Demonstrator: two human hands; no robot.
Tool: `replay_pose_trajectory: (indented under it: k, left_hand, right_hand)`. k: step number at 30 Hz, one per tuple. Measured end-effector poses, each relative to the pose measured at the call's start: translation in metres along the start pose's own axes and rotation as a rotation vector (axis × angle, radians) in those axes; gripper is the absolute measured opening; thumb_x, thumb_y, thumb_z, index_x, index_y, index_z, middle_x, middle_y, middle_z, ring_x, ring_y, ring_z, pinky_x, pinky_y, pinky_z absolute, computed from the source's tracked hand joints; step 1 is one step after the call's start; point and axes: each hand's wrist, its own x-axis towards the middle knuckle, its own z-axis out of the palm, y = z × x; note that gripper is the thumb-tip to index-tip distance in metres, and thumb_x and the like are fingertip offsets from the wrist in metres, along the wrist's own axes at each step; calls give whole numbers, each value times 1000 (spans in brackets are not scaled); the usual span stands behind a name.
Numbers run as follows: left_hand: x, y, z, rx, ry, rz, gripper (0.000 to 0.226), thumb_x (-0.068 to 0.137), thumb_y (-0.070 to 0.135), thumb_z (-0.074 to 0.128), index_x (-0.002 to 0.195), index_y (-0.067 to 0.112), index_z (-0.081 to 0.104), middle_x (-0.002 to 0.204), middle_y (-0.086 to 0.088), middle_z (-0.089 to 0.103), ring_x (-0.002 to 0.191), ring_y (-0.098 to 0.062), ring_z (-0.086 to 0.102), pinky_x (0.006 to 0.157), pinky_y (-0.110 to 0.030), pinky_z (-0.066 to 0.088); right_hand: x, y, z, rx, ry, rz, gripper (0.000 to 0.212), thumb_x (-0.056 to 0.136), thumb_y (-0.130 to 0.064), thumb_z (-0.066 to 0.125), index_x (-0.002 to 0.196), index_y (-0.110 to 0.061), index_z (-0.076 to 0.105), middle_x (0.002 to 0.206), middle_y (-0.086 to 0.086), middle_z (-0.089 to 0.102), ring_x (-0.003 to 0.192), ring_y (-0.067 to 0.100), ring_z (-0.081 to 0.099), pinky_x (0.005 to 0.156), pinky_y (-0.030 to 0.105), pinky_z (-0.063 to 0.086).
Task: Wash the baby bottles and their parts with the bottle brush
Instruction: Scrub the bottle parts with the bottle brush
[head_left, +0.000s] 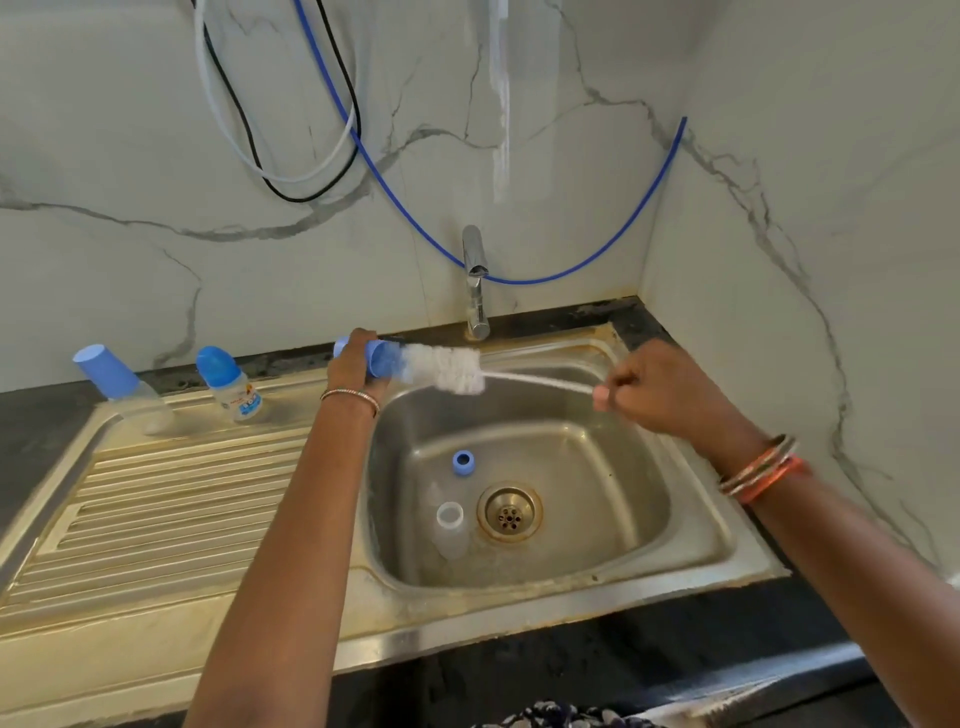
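Left hand: the left hand (356, 364) is gripping a blue cap (382, 358), fingers curled round it, holding it above the back left rim of the sink (691, 499) with the open mouth pointing right.
Right hand: the right hand (654, 387) is pinching the thin white handle of the bottle brush (452, 368), fingers curled closed on its far end, above the back right of the basin.
Brush: the bristle head is lying partly inside the cap's mouth, the handle stretching across between the two hands.
In the basin: a clear bottle (450, 527) is standing without a top just left of the drain (509, 513); a small blue ring (463, 462) is lying behind it.
On the draining board: a bottle with a blue cap (228, 383) is standing near the back edge, and further left a second bottle (122, 387) is leaning.
Behind: the tap (475, 283) is standing over the basin, not visibly running.
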Motion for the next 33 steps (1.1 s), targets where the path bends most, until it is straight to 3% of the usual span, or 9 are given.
replay_pose_trajectory:
  k: [2,4,7,10,12,17,24,28,33]
  left_hand:
    - [-2,5,-1,-86,-98,28,21,97,7,39,79,13,47,79,1,50,62,-7,54,57,-16,48]
    - [-5,9,-1,-148,-106,57,20,97,7,38,80,14,47,79,2,51,64,-7,54,57,-16,49]
    - [-5,7,-4,-213,-90,110,25,98,5,41,75,13,44,63,3,54,54,-7,54,50,-19,51]
    - [-11,5,-1,-248,-74,99,21,97,6,47,77,12,47,64,-2,53,58,-12,56,57,-24,55]
    - [-14,6,-3,-290,-99,104,24,97,4,45,74,11,44,54,1,52,51,-11,56,58,-26,53]
    - [-14,12,-17,-387,-309,61,26,92,8,44,67,15,46,67,-3,47,63,-16,52,67,-28,48]
    - [-11,17,-14,-284,-110,-36,30,97,37,47,95,8,55,79,-7,57,82,-19,60,90,-33,48]
    - [-11,15,-7,-139,-85,-139,40,96,41,50,103,2,50,96,-15,57,92,-24,59,84,-32,50]
    - [-12,10,-3,-232,-187,-49,57,101,42,31,139,-1,34,146,-19,38,135,-28,38,101,-35,37]
  right_hand:
    - [3,1,-7,306,-398,258,23,94,-19,55,77,-7,65,47,-3,43,32,5,28,34,16,23]
    - [4,6,-2,274,-353,217,22,94,-19,54,80,-10,68,51,-4,46,34,3,34,40,16,26]
    - [-2,10,15,-337,309,-174,8,85,-15,66,81,-18,72,70,-4,64,64,14,61,56,23,37]
    - [-2,14,27,-340,729,-467,21,71,3,70,85,-13,75,82,2,70,72,24,64,61,30,47]
    - [-1,12,28,-126,612,-388,17,76,-1,70,86,-13,75,79,-3,69,68,14,62,58,27,49]
    - [2,16,12,459,-607,315,30,99,-20,43,88,-3,65,47,-2,44,34,4,26,35,16,22]
    - [-1,27,30,-133,168,-49,36,87,-34,65,118,-27,47,80,-8,64,74,12,60,68,31,46]
    - [-1,37,32,-275,484,-348,10,82,-14,71,88,-13,64,78,0,61,71,22,58,63,33,46]
    - [-2,26,22,372,-293,165,23,94,-14,54,78,-5,69,53,-1,53,37,5,39,39,16,29]
